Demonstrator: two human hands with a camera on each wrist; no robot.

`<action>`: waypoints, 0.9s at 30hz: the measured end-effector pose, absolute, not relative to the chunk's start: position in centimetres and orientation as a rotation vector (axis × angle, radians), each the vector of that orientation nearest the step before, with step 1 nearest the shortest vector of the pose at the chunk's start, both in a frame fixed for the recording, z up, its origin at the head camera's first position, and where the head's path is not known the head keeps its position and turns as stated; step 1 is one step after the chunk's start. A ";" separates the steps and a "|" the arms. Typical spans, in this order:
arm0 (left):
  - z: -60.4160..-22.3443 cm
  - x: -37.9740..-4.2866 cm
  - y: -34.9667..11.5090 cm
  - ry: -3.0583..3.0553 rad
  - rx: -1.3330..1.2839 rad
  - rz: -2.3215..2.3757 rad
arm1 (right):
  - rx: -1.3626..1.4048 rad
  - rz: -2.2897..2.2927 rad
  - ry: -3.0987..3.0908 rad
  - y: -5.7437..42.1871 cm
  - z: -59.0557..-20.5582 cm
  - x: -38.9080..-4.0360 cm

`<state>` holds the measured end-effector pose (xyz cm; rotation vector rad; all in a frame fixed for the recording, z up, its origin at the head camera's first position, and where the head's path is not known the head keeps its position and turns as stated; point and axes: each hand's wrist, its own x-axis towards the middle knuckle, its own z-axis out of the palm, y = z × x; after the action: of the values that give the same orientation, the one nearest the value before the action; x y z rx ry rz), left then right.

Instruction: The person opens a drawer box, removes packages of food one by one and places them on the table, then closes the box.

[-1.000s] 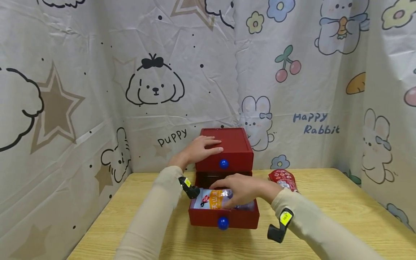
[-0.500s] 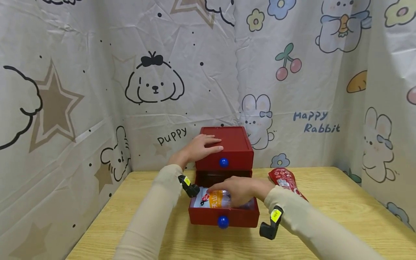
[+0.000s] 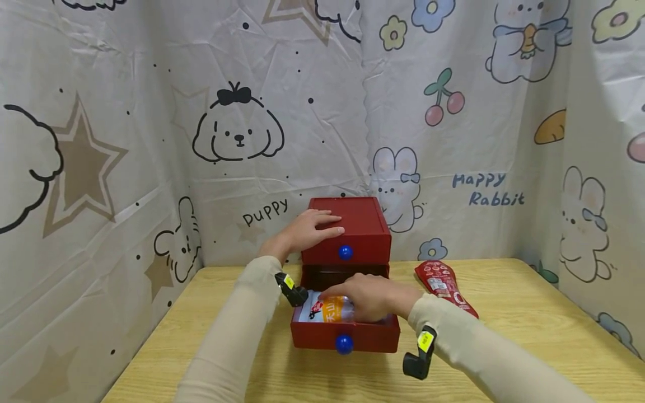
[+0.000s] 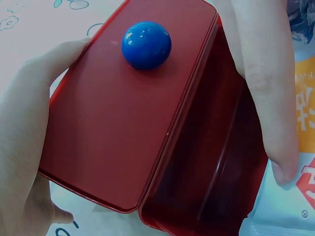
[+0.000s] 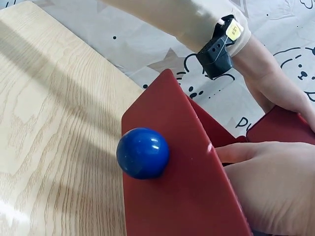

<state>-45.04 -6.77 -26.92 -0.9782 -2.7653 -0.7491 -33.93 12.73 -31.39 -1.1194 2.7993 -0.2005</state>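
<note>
A small red cabinet (image 3: 347,218) with blue ball knobs stands on the table. Its lower drawer (image 3: 317,337) is pulled out, and the upper one is closed. In the drawer lies a snack bag (image 3: 336,309), white and orange with Chinese characters. My left hand (image 3: 308,228) rests on the cabinet's top at its left side, fingers extended. My right hand (image 3: 370,296) reaches down into the drawer over the bag. In the left wrist view, its long fingers (image 4: 273,108) touch the bag's packaging. The right thumb's hold is hidden behind the drawer front (image 5: 172,196).
A red printed packet (image 3: 445,286) lies on the wooden table (image 3: 504,313), right of the cabinet beside the right forearm. A cloth curtain (image 3: 252,184) with cartoon prints hangs behind and at both sides. Each wrist wears a small black camera (image 3: 420,358).
My right hand has sunk deeper into the drawer and shifted slightly left over the bag. Its forearm has moved, uncovering more of the red packet. The left hand stays on the cabinet.
</note>
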 end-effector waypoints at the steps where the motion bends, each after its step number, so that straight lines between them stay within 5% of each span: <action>1: -27.0 -45.1 -6.8 -2.763 -0.982 -0.752 | -1.129 -0.203 2.802 12.8 -31.4 -34.0; 27: -27.1 -45.1 -6.7 -2.759 -0.967 -0.760 | -1.252 -0.320 2.820 12.8 -30.4 -34.0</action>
<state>-45.06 -6.71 -27.10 -0.9671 -2.7587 -0.7600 -33.97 12.83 -30.43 -1.2517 2.8199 -0.3200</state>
